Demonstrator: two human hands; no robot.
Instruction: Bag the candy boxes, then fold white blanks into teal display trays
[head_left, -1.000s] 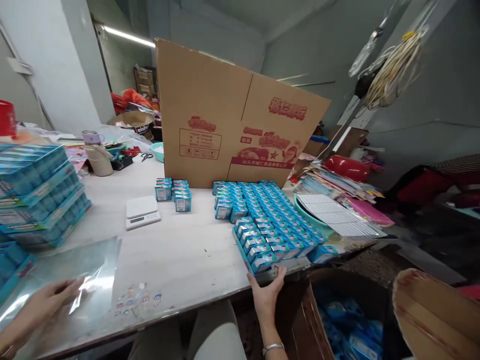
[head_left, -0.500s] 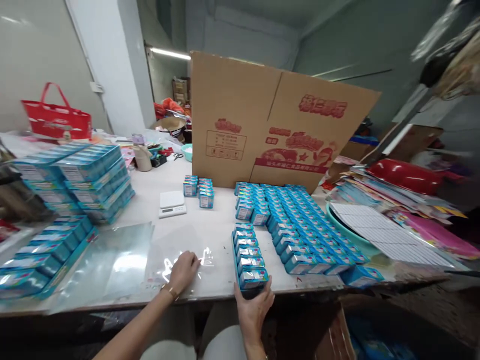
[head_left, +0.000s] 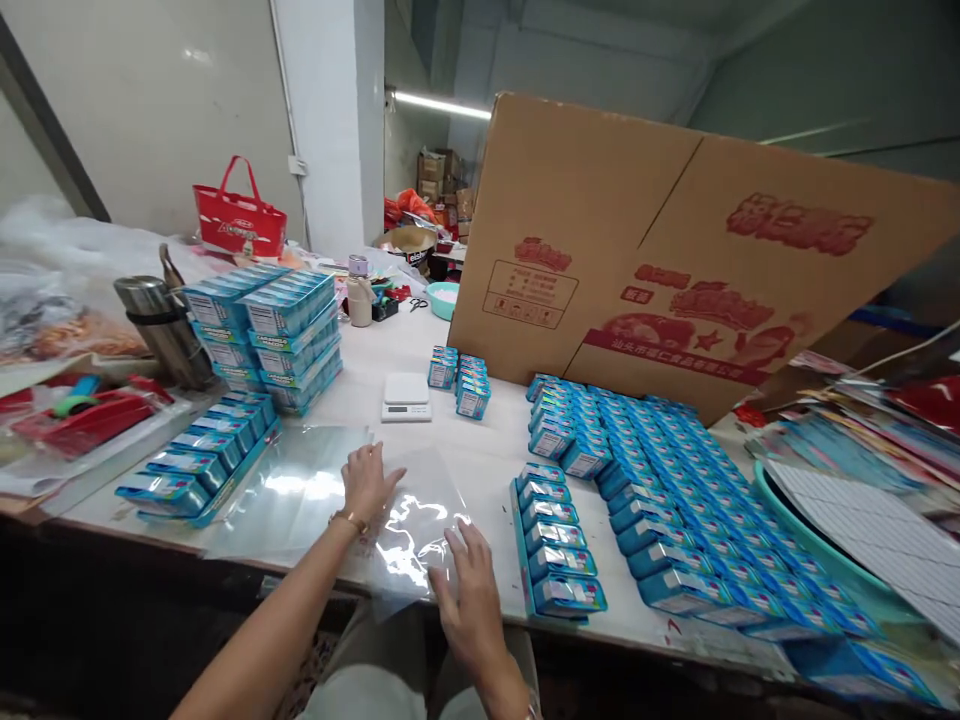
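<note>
My left hand (head_left: pixel 367 482) lies on the clear plastic sheets, its thumb stretched out and its fingers apart. Under and beside it, a clear plastic bag or sheet (head_left: pixel 420 515) shines with wrinkled glare. My right hand (head_left: pixel 474 595) is over the near right edge of that plastic, fingers spread, with nothing seen in it. Further left lies a flat pile of clear sheets (head_left: pixel 289 480). To the right of my right hand stands a blue tray (head_left: pixel 523 545) with a row of small blue packs (head_left: pixel 556 535), touched by neither hand.
Many blue packs (head_left: pixel 675 510) stand in rows on the right, before a big cardboard box (head_left: pixel 600 240). A white scale (head_left: pixel 406 398) and a few packs (head_left: pixel 472 388) sit mid-table. Stacked trays (head_left: pixel 292 330), another filled tray (head_left: pixel 202 455) and a steel flask (head_left: pixel 161 325) are left.
My right hand has let go of the tray of blue packs and moved left to the clear plastic. My left hand has opened its fingers. The view has turned left.
</note>
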